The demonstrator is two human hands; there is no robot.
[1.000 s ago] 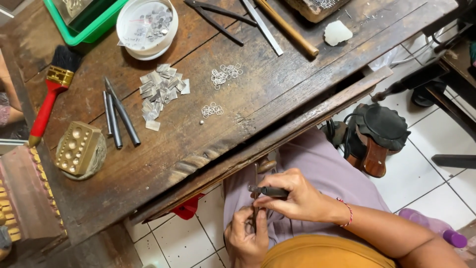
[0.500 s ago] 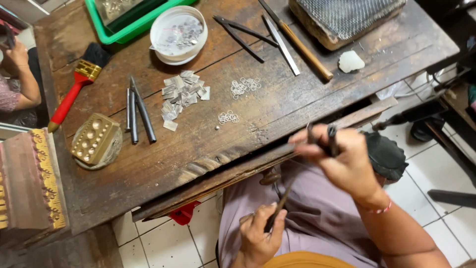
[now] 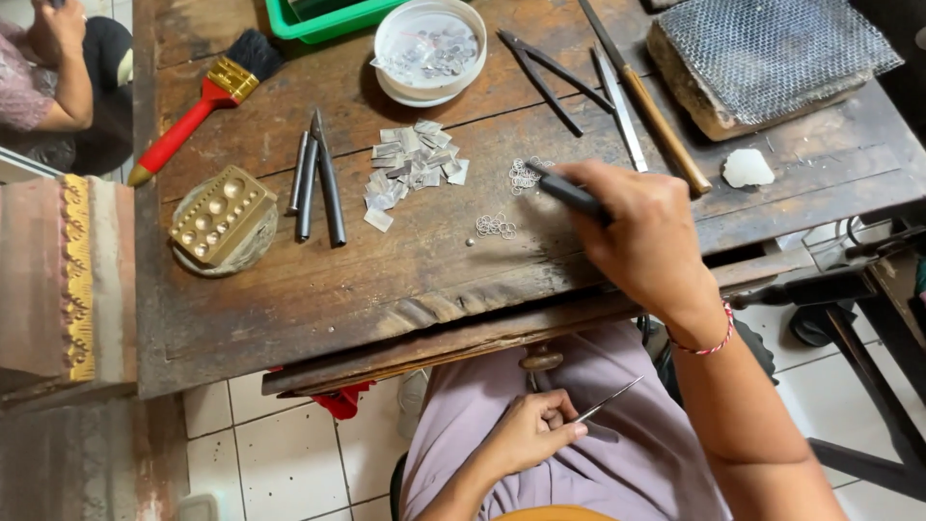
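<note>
My right hand (image 3: 641, 236) reaches over the wooden workbench (image 3: 424, 280) and grips a dark-handled tool (image 3: 564, 191), its tip near a cluster of small silver wire rings (image 3: 524, 174). A second small cluster of rings (image 3: 496, 227) lies closer to me. My left hand (image 3: 526, 429) rests on my lap and holds thin metal tweezers (image 3: 608, 398). A pile of small silver sheet pieces (image 3: 415, 169) lies left of the rings.
On the bench: a white bowl of silver bits (image 3: 429, 48), a red-handled brush (image 3: 203, 101), dark metal punches (image 3: 318, 178), a brass dapping block (image 3: 222, 214), a wire-mesh block (image 3: 772, 58), a green tray (image 3: 323, 14). Another person (image 3: 58, 68) sits at far left.
My right hand rose from my lap with the dark tool and reached onto the bench toward the rings. My left hand stayed on my lap with the tweezers.
</note>
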